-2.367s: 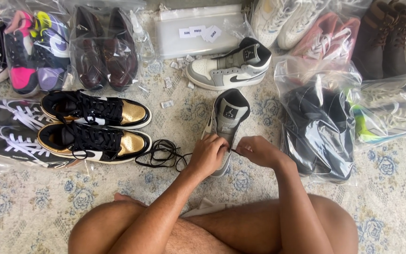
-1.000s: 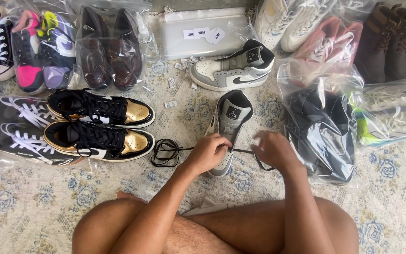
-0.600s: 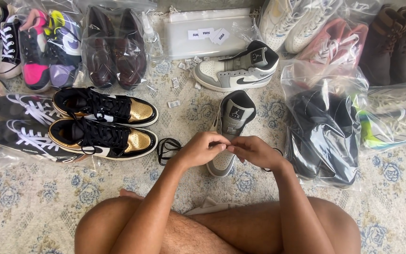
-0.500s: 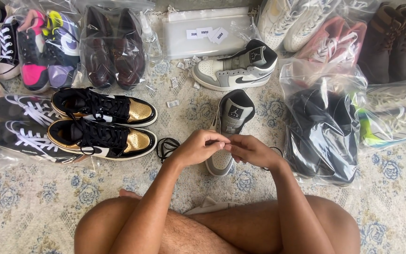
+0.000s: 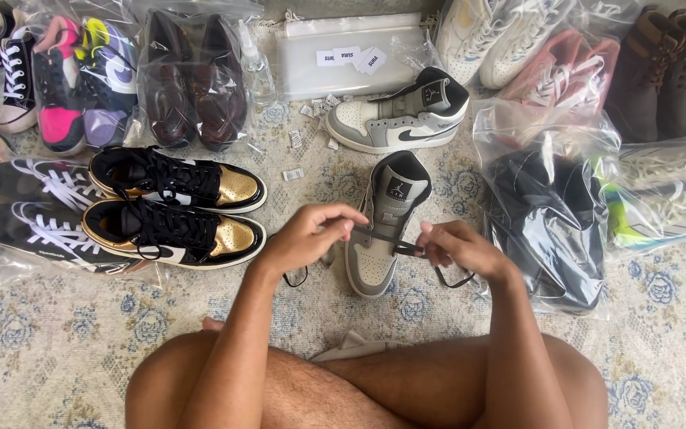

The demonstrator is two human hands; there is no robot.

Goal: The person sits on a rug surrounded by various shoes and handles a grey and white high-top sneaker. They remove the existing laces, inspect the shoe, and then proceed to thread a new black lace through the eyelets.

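Observation:
A grey and white high-top sneaker (image 5: 383, 230) stands on the patterned rug with its toe towards me. A black shoelace (image 5: 395, 241) stretches across its lower eyelets. My left hand (image 5: 307, 237) pinches the lace at the shoe's left side. My right hand (image 5: 458, 248) pinches the other end at the right side, and a loop of lace hangs below it. The matching sneaker (image 5: 402, 119) lies on its side farther back.
A black and gold pair (image 5: 176, 206) sits to the left, beside bagged black sneakers (image 5: 29, 210). Bagged shoes line the back and right: brown loafers (image 5: 192, 79), a dark pair (image 5: 549, 214), brown boots (image 5: 664, 71). My crossed legs (image 5: 359, 389) fill the foreground.
My hands have drawn slightly apart again, pulling the lace taut across the shoe. The coil of lace that lay left of the shoe has mostly been taken up.

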